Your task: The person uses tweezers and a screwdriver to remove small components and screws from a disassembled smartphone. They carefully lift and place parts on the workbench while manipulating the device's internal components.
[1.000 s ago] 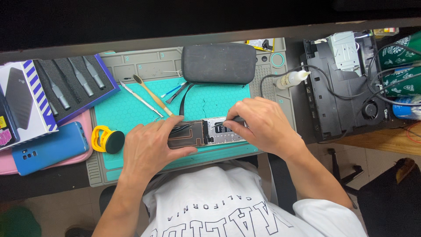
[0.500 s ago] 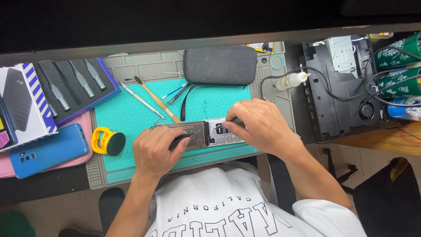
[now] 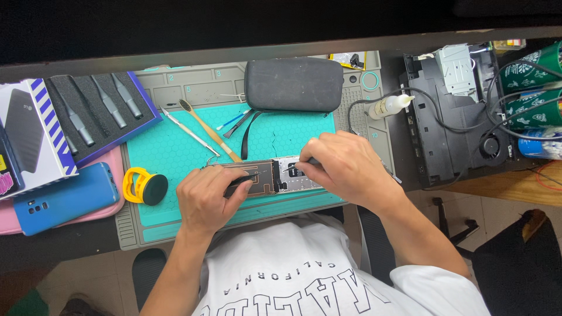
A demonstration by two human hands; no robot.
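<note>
Opened phone: an opened smartphone (image 3: 266, 175) with its back off lies flat on the teal repair mat (image 3: 175, 152), directly under both hands, near the mat's front edge.
Left hand: the left hand (image 3: 205, 199) presses down on the phone's dark left half; thumb and forefinger are pinched shut around a slim dark tool (image 3: 243, 180) whose tip points right, toward the middle of the phone.
Right hand: the right hand (image 3: 348, 169) covers the phone's pale right end; its fingers curl closed around a thin tool (image 3: 298, 165), of which only the tip shows at the fingertips.
Beyond the grip: a wooden-handled brush (image 3: 208, 130) and a metal spudger (image 3: 190, 131) lie slanted on the mat just above the left hand; past them rests a grey zip case (image 3: 293, 83), its black strap trailing down toward the phone.
Left of the grip: a yellow suction cup (image 3: 143, 186) sits just beside the left hand at the mat's edge; farther out lie a blue phone (image 3: 64, 199) on a pink pad and an open tray of screwdriver handles (image 3: 93, 111).
Right of the grip: a small white dropper bottle (image 3: 391, 106) lies beyond the right hand, and a black opened device chassis (image 3: 451, 111) with cables stands well apart on that side.
</note>
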